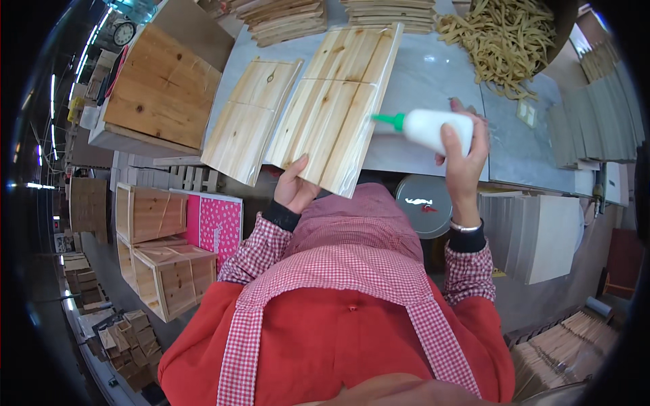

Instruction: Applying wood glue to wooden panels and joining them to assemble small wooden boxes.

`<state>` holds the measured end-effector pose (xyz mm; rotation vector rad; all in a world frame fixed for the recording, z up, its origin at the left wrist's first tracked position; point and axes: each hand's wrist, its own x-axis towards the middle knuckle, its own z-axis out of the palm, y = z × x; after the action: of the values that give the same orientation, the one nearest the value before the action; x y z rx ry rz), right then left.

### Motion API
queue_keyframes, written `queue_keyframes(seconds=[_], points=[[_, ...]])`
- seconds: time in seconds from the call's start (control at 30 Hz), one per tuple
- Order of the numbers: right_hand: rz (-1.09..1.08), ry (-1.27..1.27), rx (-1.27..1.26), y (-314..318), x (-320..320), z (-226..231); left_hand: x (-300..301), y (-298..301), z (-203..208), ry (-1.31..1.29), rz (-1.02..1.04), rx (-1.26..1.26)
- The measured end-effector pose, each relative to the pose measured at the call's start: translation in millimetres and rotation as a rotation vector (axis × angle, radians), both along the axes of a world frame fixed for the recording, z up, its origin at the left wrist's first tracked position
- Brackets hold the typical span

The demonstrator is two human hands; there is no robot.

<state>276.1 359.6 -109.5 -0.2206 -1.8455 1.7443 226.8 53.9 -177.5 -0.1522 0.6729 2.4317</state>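
Note:
My left hand is closed on the near edge of a pale wooden board, thumb on top and fingers underneath. This board has brown grain stripes, a line across its middle and a shiny edge. To its left lies a second, similar wooden board with a knot near its far end. In my right hand is a white squeeze bottle, tipped on its side. Its green nozzle points left, with the tip at the board's right edge. Whether glue is coming out, I cannot tell.
Stacks of thin wooden boards stand at the back of the grey table. A heap of tan rubber bands fills the back right. Wooden boxes sit at lower left, a round lid below the table edge, white panels at right.

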Motion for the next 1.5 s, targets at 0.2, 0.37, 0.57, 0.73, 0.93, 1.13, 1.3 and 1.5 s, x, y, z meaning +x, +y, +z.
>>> queue_keyframes(seconds=[0.2,0.37,0.57,0.73,0.93,1.13,1.3,1.5], points=[[-0.271,0.087,-0.251,29.2,-56.0,-1.1,18.5,-10.6,-2.5,0.0,-0.025,-0.03],[-0.286,0.083,-0.053,38.4,-81.3,-4.3,24.9,-17.5,-5.9,-0.039,-0.029,-0.051],[-0.292,-0.009,0.072,50.8,-26.0,-26.5,19.9,-16.5,-8.8,-0.069,-0.01,-0.074],[-0.873,0.108,0.17,107.0,-2.1,-52.2,10.9,-17.7,-12.5,-0.028,0.013,-0.041],[-1.057,-0.432,0.553,183.1,6.5,-82.8,6.8,-23.4,-18.3,-0.082,0.069,0.028],[-0.584,-0.177,1.103,150.1,-20.3,-80.5,13.9,-20.6,-18.0,-0.113,0.13,0.001],[-0.317,-0.415,1.016,117.9,-33.9,-71.9,9.8,-23.4,-4.1,-0.024,0.222,0.033],[-0.554,-0.49,1.059,125.5,-63.6,0.6,12.4,-30.8,11.7,-0.034,0.191,0.153]])
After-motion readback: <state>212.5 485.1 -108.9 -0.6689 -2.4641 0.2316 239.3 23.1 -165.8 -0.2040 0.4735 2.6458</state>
